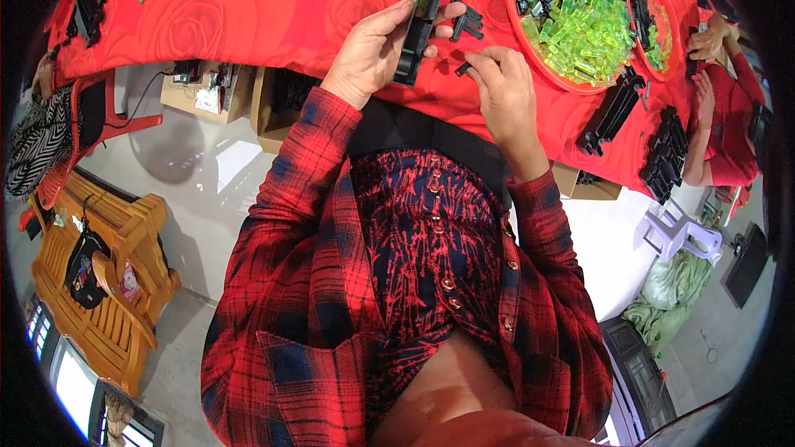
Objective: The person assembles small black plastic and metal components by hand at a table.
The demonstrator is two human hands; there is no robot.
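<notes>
My left hand point(371, 51) is closed round a long black plastic trough-shaped part point(407, 68), held tilted above the red tablecloth with its hollow side showing. To the right of it, my right hand point(507, 98) pinches a small black plastic piece point(462, 69) between thumb and fingertips. The small piece is apart from the long part. Several slim black pieces point(470, 23) lie in a loose heap on the cloth just beyond my fingers.
A red basin point(530, 50) of yellow-green translucent and black pieces stands at right, beside a second red basin point(662, 73). Black plastic parts point(611, 116) lie near the table edge. Another person's hand point(709, 37) is at far right. Cardboard boxes point(269, 128) stand under the table.
</notes>
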